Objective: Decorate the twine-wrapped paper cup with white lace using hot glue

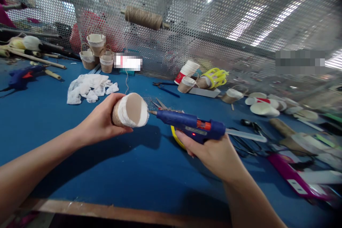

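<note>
My left hand (107, 119) is wrapped round a paper cup (124, 114) covered in brown twine, with white lace about its rim. The cup is tilted, its open mouth facing right and toward me. In my right hand (211, 153) is a blue hot glue gun (181, 120), held by its grip, with a red light showing. A clear glue stick (248, 134) juts from its back end. The nozzle is at the right side of the cup's rim; whether it touches the lace I cannot tell. Behind the gun lie scissors (161, 104), partly hidden.
White lace pieces (88, 87) lie at the left, below several finished little baskets (107, 62). A twine spool (144, 17) hangs on the mesh wall. Pliers (168, 89) and stacked paper cups (187, 71) stand farther back. A pink power strip (296, 178) and cables are at right.
</note>
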Available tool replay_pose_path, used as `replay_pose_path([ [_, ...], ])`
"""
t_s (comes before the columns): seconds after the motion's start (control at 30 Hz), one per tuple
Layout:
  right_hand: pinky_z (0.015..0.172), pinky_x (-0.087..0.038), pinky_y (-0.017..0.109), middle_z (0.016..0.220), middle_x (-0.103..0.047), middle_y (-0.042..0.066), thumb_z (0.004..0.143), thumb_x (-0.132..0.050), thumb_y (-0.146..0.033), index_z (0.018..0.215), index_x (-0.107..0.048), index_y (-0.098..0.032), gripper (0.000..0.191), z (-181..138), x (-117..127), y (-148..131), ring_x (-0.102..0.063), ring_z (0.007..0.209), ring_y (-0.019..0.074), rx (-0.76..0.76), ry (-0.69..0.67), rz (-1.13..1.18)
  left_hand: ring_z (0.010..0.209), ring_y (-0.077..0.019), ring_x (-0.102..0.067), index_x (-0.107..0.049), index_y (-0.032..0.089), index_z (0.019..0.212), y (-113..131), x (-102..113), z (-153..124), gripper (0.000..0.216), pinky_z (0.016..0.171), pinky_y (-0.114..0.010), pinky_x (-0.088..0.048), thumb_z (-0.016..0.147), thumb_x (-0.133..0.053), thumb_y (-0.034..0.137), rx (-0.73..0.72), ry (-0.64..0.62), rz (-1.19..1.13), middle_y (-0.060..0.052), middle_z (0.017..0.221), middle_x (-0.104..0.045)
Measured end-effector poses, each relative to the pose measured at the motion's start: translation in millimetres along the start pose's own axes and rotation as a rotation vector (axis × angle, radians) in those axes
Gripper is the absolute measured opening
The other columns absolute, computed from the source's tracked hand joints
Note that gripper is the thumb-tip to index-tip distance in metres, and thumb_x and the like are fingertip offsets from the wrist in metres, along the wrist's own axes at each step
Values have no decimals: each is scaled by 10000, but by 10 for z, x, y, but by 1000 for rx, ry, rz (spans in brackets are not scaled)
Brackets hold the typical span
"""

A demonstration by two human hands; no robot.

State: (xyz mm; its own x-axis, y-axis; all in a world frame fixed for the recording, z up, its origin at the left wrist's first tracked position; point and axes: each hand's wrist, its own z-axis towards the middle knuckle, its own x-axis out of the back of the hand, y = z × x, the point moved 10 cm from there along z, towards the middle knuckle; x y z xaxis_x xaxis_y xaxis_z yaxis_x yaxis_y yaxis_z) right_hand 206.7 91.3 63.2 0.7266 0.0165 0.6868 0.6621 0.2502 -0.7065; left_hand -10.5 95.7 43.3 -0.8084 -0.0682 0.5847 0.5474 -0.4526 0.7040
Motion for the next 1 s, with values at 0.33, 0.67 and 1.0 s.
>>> replay_pose_path([
  [0.33,380,-396,257,405,-480,-46,727,-613,-363,579,-509,-215,234,0,-5,-21,-450,360,113,58,2,-8,995,-253,-536,-386,199,1126,-27,46,-2,618,843,-377,-458,632,-725,351,4,43,7,-68,1079,-524],
  [0.67,327,-261,177,373,-389,-89,759,-586,-348,696,-573,-176,184,39,-276,81,-290,312,40,-116,-226,683,1081,-267,-531,-369,181,1236,-37,-143,-27,723,916,-385,-457,625,-731,319,83,-93,-312,-107,1166,-556],
  [1.0,278,-190,82,573,-557,-41,677,-664,-226,669,-646,-122,106,-63,-864,110,-224,302,-43,-460,-451,1326,934,-239,-602,-489,190,1139,22,-378,-109,613,875,-395,-493,581,-734,251,207,-190,-577,-75,1002,-648],
])
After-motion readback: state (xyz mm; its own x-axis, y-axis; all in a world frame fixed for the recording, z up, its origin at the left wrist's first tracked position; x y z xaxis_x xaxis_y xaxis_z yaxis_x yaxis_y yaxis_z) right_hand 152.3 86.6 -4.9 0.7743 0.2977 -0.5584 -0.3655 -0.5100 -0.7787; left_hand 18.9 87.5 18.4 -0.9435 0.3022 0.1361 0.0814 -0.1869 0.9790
